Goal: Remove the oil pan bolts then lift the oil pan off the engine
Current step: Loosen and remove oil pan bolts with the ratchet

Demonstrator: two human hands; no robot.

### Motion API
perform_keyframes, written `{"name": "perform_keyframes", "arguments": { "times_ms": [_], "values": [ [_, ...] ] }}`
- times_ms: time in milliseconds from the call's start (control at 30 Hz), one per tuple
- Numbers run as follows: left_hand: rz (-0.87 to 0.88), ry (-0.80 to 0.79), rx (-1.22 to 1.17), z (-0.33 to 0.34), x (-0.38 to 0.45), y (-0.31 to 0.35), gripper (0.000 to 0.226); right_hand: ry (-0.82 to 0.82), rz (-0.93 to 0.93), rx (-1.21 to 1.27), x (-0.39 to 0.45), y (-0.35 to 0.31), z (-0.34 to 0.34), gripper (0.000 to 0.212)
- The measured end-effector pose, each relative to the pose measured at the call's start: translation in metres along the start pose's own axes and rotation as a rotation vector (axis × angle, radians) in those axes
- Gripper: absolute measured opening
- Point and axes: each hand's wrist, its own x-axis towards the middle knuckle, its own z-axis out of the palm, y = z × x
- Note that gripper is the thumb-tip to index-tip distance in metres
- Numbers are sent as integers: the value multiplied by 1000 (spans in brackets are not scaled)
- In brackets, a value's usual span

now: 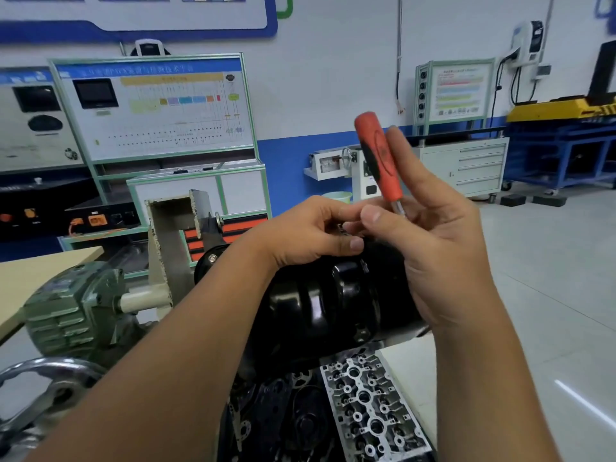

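Now the right hand (430,248) is gripping the red driver (378,155) upright, while the left hand (316,228) is pinching something small at its shaft, above the black pan (333,301).

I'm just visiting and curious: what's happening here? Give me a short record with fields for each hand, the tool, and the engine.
right hand: holds the driver's shaft, handle pointing up
left hand: pinches something small at the tool's lower end; too hidden to identify
tool: driver with an orange and black handle
oil pan: black, on the engine, below both hands
cylinder head: lies exposed in front
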Motion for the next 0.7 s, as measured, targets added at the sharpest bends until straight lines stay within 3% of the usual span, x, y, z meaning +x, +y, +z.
{"name": "perform_keyframes", "arguments": {
  "times_ms": [67, 167, 200, 233, 267, 400, 467, 533, 633, 667, 700],
  "values": [
    [-28, 11, 18, -1, 1, 1, 25, 202, -24, 23, -3, 2, 7, 66],
    [-43, 5, 23, -3, 2, 0, 18, 816, 41, 167, -4, 5, 24, 60],
    [-39, 5, 34, -3, 3, 0, 17, 919, 47, 175, -5, 6, 28, 59],
    [-34, 12, 35, -4, 3, -1, 17, 916, 46, 131, -5, 7, 28, 60],
    [-29, 22, 20, -4, 3, -1, 19, 811, 34, 73, -4, 8, 24, 63],
    [-9, 26, -37, -2, -1, -1, 36, 37, 45, -36, -1, -5, 9, 68],
    [-13, -2, -7, -1, -3, 2, 40, -49, 48, -78, -2, -6, 5, 64],
    [-33, 10, 2, -3, -1, 2, 31, 197, 15, -2, -6, 0, 12, 62],
    [-55, 3, 29, -6, 2, 0, 24, 833, 27, 156, -6, 7, 31, 65],
    [-60, 4, 35, -6, 2, 0, 24, 918, 30, 159, -7, 9, 35, 66],
    [-57, 11, 28, -6, 2, 0, 24, 880, 28, 123, -7, 10, 35, 65]
  ]
}}
